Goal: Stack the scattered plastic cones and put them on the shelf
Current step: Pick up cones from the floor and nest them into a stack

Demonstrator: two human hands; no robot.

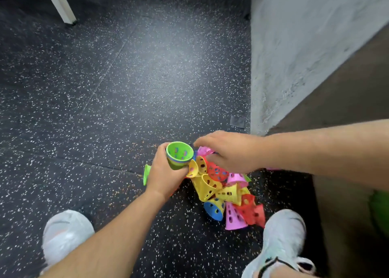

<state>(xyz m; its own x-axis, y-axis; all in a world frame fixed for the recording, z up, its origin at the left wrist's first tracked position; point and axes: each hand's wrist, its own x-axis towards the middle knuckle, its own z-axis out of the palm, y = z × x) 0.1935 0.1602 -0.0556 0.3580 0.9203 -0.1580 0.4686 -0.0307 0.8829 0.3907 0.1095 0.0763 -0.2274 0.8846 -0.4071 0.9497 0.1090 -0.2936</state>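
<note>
A pile of perforated plastic cones (223, 193) in yellow, red, pink and blue lies on the dark speckled floor between my feet. My left hand (166, 176) grips a nested stack of cones (179, 155), green outermost, with its open end tilted up. A single green cone (146, 174) lies on the floor just left of that hand. My right hand (231, 151) reaches over the top of the pile, its fingers and thumb curled round a pink cone (203, 151) right beside the stack.
My two pale shoes (67, 235) (282, 242) stand either side of the pile. A grey concrete wall corner (305, 46) rises at the right, with a brown surface (357, 109) beyond it. A white post (61, 3) stands far left. Grey tape (237, 121) sticks to the floor.
</note>
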